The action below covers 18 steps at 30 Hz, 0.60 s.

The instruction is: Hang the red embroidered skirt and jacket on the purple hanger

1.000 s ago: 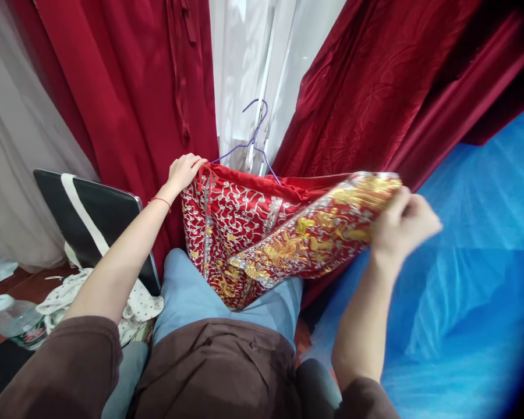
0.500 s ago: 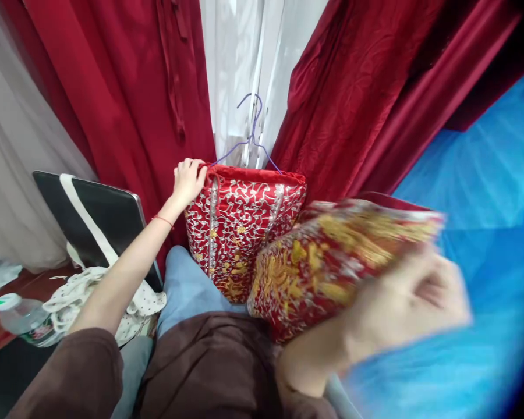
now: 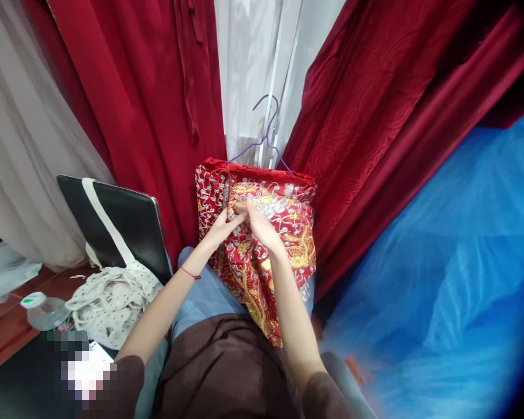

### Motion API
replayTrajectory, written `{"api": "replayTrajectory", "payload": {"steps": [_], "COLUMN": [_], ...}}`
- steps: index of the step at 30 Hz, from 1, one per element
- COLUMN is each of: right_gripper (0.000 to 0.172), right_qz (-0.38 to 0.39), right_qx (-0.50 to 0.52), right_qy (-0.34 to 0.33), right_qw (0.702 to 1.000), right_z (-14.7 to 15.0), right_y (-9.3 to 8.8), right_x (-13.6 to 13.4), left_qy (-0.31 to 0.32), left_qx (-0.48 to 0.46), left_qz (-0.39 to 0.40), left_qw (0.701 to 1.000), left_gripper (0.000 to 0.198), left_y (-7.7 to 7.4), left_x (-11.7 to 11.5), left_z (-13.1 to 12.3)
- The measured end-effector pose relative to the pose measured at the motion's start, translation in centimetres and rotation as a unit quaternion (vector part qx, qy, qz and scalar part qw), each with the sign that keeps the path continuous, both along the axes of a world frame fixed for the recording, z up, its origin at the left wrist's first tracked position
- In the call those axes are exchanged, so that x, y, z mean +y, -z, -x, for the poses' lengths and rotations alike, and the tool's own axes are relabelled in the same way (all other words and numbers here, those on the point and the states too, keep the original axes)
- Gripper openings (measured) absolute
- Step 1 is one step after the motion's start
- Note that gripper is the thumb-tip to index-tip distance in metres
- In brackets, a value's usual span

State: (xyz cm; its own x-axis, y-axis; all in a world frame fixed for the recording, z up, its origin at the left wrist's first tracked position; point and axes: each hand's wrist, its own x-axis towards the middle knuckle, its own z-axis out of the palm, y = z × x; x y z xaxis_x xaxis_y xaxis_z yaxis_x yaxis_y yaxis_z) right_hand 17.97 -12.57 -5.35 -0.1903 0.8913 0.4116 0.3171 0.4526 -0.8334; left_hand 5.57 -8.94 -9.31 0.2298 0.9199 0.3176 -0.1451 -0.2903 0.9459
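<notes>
The left hand (image 3: 222, 228) seems pinched on the red embroidered garment (image 3: 300, 238); the grip of the right hand (image 3: 262, 228), just beside it, cannot be told.

A red garment (image 3: 283, 203), densely embroidered in gold and silver, is draping over the far edge of the lap (image 3: 207, 291). A purple wire hanger (image 3: 267, 137) is rising from its top, hook uppermost. The plain red band (image 3: 262, 172) along the top is slanting slightly down to the right. An embroidered flap (image 3: 303, 247) is lying across the front, its upper left corner bunching, its lower tip hanging towards the lap's near edge.
</notes>
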Motion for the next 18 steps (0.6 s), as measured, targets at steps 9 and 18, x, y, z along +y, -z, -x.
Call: {"api": "replayTrajectory", "payload": {"steps": [9, 18], "right_gripper": [0.06, 0.059], "right_qz": [-0.137, 0.221], "right_qx": [-0.061, -0.165], "right_qy": [0.113, -0.24], "right_qw": [0.982, 0.931], "right_z": [-8.3, -9.5], "right_y": [-2.8, -3.9], "right_x": [3.8, 3.0], "left_qy": [-0.037, 0.078], "left_qx": [-0.069, 0.128], "left_qz": [0.005, -0.179], "left_qw": [0.997, 0.972], "left_gripper": [0.05, 0.048], "left_y": [-2.9, -11.2], "left_x": [1.2, -1.4], "left_z": [4.3, 7.2]}}
